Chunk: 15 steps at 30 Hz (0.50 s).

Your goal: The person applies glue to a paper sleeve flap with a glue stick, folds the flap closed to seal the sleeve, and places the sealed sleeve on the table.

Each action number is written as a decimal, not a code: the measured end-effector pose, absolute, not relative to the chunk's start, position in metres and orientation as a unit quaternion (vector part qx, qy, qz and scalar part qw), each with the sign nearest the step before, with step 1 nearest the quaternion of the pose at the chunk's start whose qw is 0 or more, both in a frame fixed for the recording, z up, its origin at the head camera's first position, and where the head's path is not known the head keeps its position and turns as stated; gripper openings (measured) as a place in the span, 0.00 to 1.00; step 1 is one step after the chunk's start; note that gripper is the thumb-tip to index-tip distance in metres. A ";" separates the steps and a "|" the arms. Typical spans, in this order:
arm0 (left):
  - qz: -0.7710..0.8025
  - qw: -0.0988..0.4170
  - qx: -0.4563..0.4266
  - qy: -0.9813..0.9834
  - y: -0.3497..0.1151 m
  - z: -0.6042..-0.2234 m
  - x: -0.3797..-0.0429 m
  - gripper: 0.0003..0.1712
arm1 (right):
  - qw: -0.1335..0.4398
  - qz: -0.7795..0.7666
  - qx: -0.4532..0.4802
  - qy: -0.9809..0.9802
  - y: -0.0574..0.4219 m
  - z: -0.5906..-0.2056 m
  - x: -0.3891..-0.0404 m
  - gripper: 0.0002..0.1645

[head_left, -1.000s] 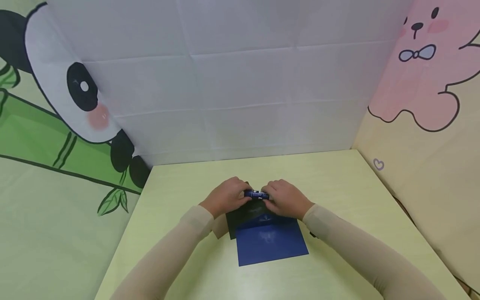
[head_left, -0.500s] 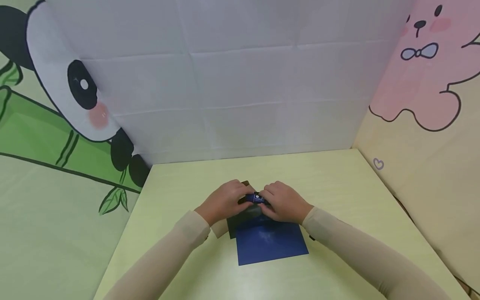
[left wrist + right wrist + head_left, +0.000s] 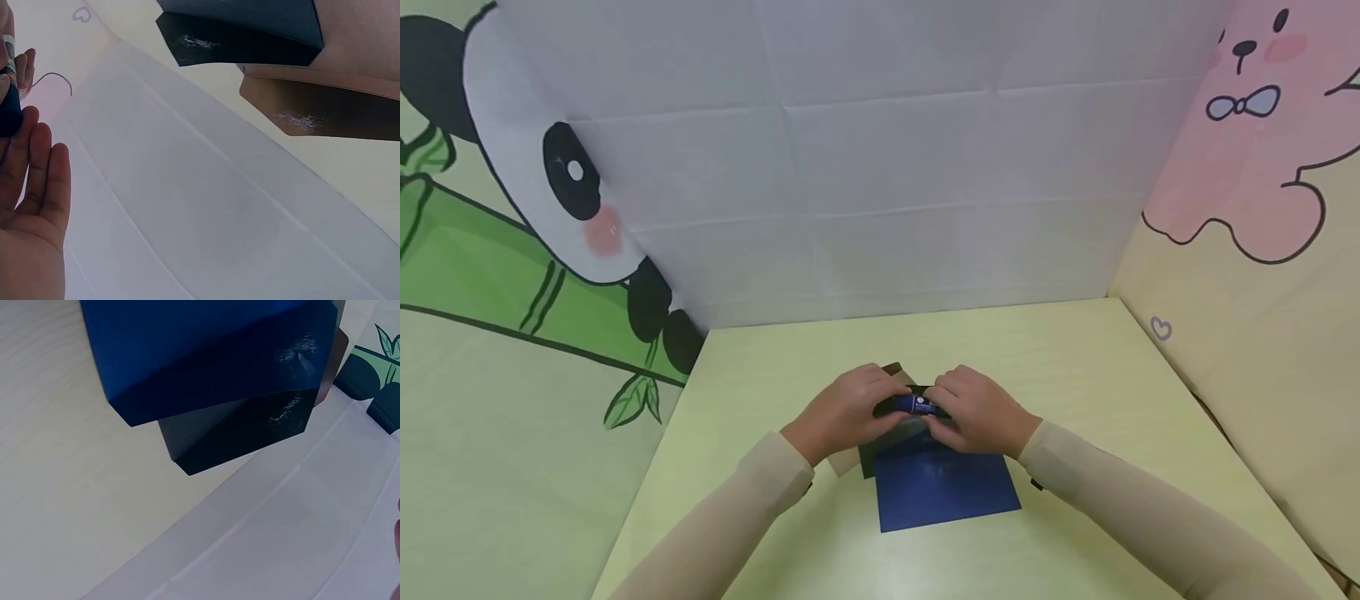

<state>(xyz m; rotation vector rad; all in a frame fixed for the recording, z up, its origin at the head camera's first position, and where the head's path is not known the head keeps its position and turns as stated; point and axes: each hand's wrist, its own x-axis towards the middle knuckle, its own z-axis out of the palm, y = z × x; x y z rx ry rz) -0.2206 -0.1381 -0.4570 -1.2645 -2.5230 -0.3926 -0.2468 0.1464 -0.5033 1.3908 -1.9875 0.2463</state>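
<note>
Close over the envelopes, both hands hold a dark blue glue stick (image 3: 914,404) lying sideways between them. My left hand (image 3: 856,408) pinches its left end with thumb and fingers; my right hand (image 3: 981,411) grips the right end, largely covering it. In the left wrist view the stick (image 3: 10,115) shows at the left edge by the fingertips. Beneath the hands overlap a blue envelope (image 3: 947,496) on top, a black envelope (image 3: 866,463) and a brown envelope (image 3: 844,462). Their flaps stand open, with shiny whitish smears on them, such as on the black flap (image 3: 231,45).
The envelopes lie on a pale yellow table (image 3: 790,533). A white cloth wall (image 3: 880,167) rises behind its far edge. Printed cloth walls stand at both sides, with a panda on the left and a pink bear on the right.
Both hands have come slightly nearer the body with the glue stick, which has turned so its label faces differently. The envelopes stay in place.
</note>
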 end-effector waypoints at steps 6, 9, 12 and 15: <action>-0.146 0.186 -0.455 -0.858 -0.134 -0.452 -0.218 0.18 | 0.358 0.104 0.542 -0.753 0.151 -0.494 -0.246 0.23; -0.149 0.195 -0.459 -0.854 -0.132 -0.450 -0.218 0.18 | 0.365 0.109 0.545 -0.747 0.153 -0.492 -0.247 0.22; -0.148 0.192 -0.464 -0.852 -0.131 -0.447 -0.218 0.18 | 0.369 0.114 0.550 -0.741 0.153 -0.489 -0.247 0.20; -0.146 0.190 -0.465 -0.852 -0.131 -0.443 -0.218 0.16 | 0.371 0.122 0.551 -0.737 0.153 -0.486 -0.247 0.19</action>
